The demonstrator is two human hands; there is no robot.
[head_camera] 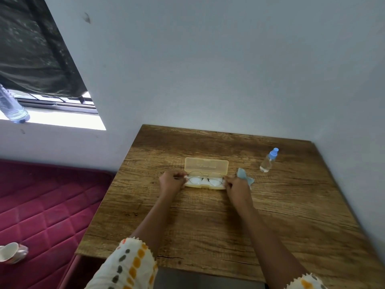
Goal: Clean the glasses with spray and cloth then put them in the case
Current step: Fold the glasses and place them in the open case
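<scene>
Patterned sleeves (pixel 129 265) are framing two forearms stretched over the table (pixel 208 226). The glasses (pixel 205 178) are lying long axis left to right inside the open case (pixel 206 164), toward the far edge. The left hand (pixel 171 181) and right hand (pixel 236 187), equally near, are pinching the frame's opposite ends with curled fingers.
</scene>
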